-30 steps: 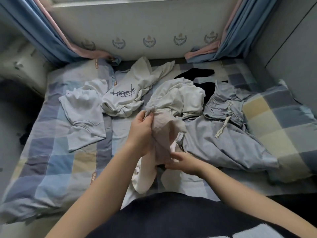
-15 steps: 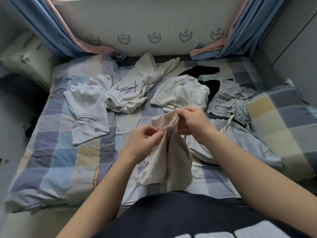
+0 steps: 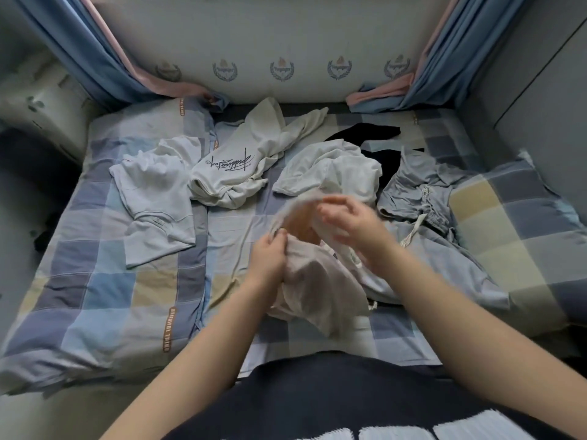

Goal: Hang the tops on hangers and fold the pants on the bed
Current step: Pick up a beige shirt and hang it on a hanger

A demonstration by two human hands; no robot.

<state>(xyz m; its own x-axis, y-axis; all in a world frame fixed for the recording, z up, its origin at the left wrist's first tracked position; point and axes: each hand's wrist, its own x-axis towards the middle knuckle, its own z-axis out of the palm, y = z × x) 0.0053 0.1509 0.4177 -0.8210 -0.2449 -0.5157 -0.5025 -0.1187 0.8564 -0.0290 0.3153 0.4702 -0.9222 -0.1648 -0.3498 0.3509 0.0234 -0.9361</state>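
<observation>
Beige garment [image 3: 317, 287] sits just below frame centre, held up off the bed [image 3: 95, 296] by both hands. L hand [image 3: 270, 258] pinches its bunched upper edge, fingers curled into the cloth. R hand [image 3: 355, 227] is motion-blurred against the upper fold, so can't tell if it grips or just brushes it.

Risks, my read:
- Only one confirmed grip. If R isn't holding, the piece sags to one side and twists, and it won't open out.
- Loose end hangs close to the grey pants [image 3: 422, 198] right of centre, w/ the drawstring [image 3: 413, 230] near R hand. A lift could snag and drag them.
- Too bunched to tell top vs pants. Wrong call = wrong handling. No hanger in view either.
- White tee [image 3: 333, 169] lies just behind the hands; a wide swing could catch it.

Orientation: gathered end points up toward frame centre, loose end toward lower centre. Long axis runs approx up-down in frame, leaning slightly lower right. Fabric looks thin and limp, so prob needs two-point tension to hold shape.
</observation>
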